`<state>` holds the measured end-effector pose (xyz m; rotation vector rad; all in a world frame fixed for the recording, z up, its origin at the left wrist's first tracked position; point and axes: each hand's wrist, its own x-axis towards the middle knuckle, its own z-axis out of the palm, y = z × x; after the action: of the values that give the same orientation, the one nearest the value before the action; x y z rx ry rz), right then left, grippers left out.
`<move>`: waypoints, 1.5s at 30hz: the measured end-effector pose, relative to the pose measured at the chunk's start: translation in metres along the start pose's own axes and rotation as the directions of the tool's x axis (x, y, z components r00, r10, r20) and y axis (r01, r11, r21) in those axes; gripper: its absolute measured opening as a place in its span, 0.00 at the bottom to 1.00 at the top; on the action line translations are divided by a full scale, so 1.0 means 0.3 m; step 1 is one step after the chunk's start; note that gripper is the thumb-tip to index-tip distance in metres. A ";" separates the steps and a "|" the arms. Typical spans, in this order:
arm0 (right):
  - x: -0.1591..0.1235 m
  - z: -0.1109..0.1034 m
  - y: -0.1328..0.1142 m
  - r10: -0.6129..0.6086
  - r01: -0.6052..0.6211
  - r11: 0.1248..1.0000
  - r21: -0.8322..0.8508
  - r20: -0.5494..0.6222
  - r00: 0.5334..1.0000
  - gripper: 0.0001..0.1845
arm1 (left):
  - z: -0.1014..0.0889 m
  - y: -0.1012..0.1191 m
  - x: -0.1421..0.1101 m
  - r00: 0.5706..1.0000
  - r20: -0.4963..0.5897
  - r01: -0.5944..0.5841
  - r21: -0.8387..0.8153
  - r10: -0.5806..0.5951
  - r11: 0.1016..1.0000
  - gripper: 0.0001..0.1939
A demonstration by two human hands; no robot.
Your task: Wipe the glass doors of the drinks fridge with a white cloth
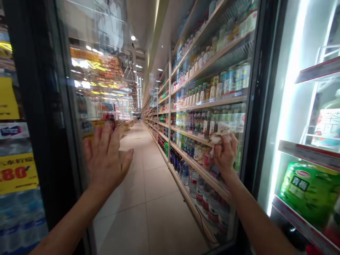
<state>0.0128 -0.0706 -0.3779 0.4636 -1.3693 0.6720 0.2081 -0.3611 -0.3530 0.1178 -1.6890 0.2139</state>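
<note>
A glass door [132, 212] with a dark frame stands open in front of me. My left hand [105, 159] lies flat against the left part of the pane, fingers stretched and thumb out to the side. Over on the right, my right hand [225, 150] is closed around a crumpled whitish cloth [221, 132]. The cloth is pressed to the glass at about the height of the middle shelves seen through it. Part of the cloth is hidden by the fingers.
Through the glass, shelves of bottled drinks [204, 92] run along a tiled aisle [136, 152]. To the right is the lit cooler interior with a green package [309, 191] and a shelf edge [308, 152]. Yellow price signs [18, 171] and water bottles [22, 216] stand at left.
</note>
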 end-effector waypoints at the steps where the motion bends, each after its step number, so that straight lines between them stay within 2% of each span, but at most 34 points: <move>1: 0.019 -0.003 0.035 0.062 -0.061 0.998 0.026 -0.048 0.997 0.18 | 0.001 0.000 -0.001 1.000 -0.003 0.002 0.001 -0.002 1.000 0.35; 3: 0.055 -0.006 0.081 0.171 -0.164 0.983 0.079 -0.081 0.982 0.21 | 0.003 0.001 -0.002 1.000 -0.012 0.003 -0.003 -0.003 1.000 0.35; 5: 0.088 -0.002 0.098 0.222 -0.217 0.974 0.066 -0.092 0.971 0.24 | 0.005 -0.001 -0.003 1.000 -0.019 0.005 -0.010 -0.005 1.000 0.35; 7: 0.118 0.011 0.095 0.194 -0.197 0.980 -0.004 -0.148 0.970 0.23 | 0.005 -0.003 -0.003 1.000 -0.023 -0.002 -0.012 0.002 1.000 0.35; 10: 0.136 0.031 0.061 0.076 -0.088 0.995 -0.055 -0.189 0.979 0.22 | 0.005 -0.007 -0.003 1.000 -0.020 -0.009 -0.010 0.009 1.000 0.36; 13: 0.101 0.029 0.009 -0.055 0.055 0.997 -0.047 -0.018 0.998 0.24 | 0.007 -0.011 -0.005 1.000 -0.023 -0.015 -0.014 0.015 1.000 0.36; 16: 0.056 0.006 0.014 -0.120 0.140 0.986 -0.088 0.199 0.973 0.29 | 0.009 -0.015 -0.007 1.000 -0.020 -0.008 -0.020 0.007 1.000 0.36; 18: 0.051 -0.006 0.057 -0.070 0.104 0.986 -0.131 0.241 0.968 0.29 | 0.008 -0.016 -0.007 1.000 -0.009 -0.002 -0.027 0.001 1.000 0.35; 20: 0.060 -0.005 0.089 0.042 -0.016 0.989 -0.148 0.171 0.984 0.28 | 0.005 -0.012 -0.005 1.000 0.005 0.001 -0.028 -0.001 1.000 0.35; 22: 0.056 0.004 0.061 0.113 -0.104 0.988 -0.113 0.077 0.991 0.28 | 0.001 -0.003 -0.004 1.000 0.013 0.002 -0.013 -0.002 1.000 0.35; 23: 0.042 0.008 0.021 0.098 -0.092 0.992 -0.081 0.063 0.993 0.28 | 0.000 0.003 -0.005 1.000 0.018 0.004 -0.004 -0.004 1.000 0.35; 25: -0.007 0.010 -0.087 -0.036 0.036 0.999 -0.002 0.120 0.992 0.29 | 0.000 0.018 -0.015 0.999 0.031 -0.008 0.004 0.008 1.000 0.35; 27: -0.057 0.004 -0.170 -0.234 0.221 0.972 0.078 0.241 0.942 0.29 | 0.003 0.030 -0.034 0.998 0.051 -0.043 -0.005 0.043 0.999 0.35; 28: -0.071 -0.001 -0.181 -0.282 0.269 0.959 0.084 0.283 0.917 0.29 | 0.005 0.035 -0.048 0.996 0.062 -0.057 -0.012 0.058 0.998 0.35; 29: -0.074 -0.006 -0.168 -0.269 0.264 0.963 0.058 0.299 0.916 0.28 | 0.007 0.039 -0.062 0.995 0.069 -0.072 -0.019 0.073 0.997 0.35; 30: -0.068 -0.010 -0.134 -0.195 0.200 0.980 0.008 0.281 0.940 0.26 | 0.007 0.042 -0.077 0.994 0.073 -0.081 -0.028 0.083 0.996 0.36; 32: -0.038 -0.012 -0.032 0.075 -0.063 0.994 -0.085 0.139 0.988 0.25 | 0.007 0.045 -0.100 0.993 0.077 -0.082 -0.043 0.085 0.996 0.36; 34: -0.017 -0.009 0.058 0.251 -0.250 0.966 -0.063 0.008 0.968 0.24 | 0.005 0.049 -0.113 0.994 0.076 -0.074 -0.052 0.078 0.996 0.36; 35: -0.019 -0.007 0.083 0.274 -0.275 0.961 -0.040 -0.021 0.961 0.24 | 0.003 0.052 -0.114 0.995 0.075 -0.066 -0.055 0.070 0.996 0.36; 37: -0.049 -0.008 0.094 0.217 -0.217 0.976 0.001 -0.012 0.976 0.23 | 0.002 0.055 -0.111 0.995 0.078 -0.051 -0.060 0.055 0.997 0.36; 40: -0.110 -0.018 0.069 0.033 -0.039 0.998 0.045 0.125 0.992 0.21 | -0.002 0.051 -0.108 0.995 0.083 -0.051 -0.070 0.057 0.996 0.36; 41: -0.122 -0.021 0.060 0.018 -0.022 0.999 0.029 0.145 0.989 0.22 | -0.004 0.046 -0.111 0.994 0.088 -0.053 -0.071 0.059 0.996 0.36; 43: -0.135 -0.025 0.028 0.082 -0.079 0.996 -0.035 0.115 0.990 0.24 | -0.008 0.037 -0.126 0.993 0.098 -0.060 -0.066 0.066 0.996 0.37; 45: -0.154 -0.026 -0.048 0.138 -0.134 0.989 -0.058 0.078 0.987 0.25 | -0.010 0.032 -0.148 0.990 0.118 -0.069 -0.049 0.075 0.996 0.37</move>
<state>0.0254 -0.0838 -0.4236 0.3610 -1.5029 0.7329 0.2149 -0.3531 -0.3973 0.0363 -1.8181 0.2264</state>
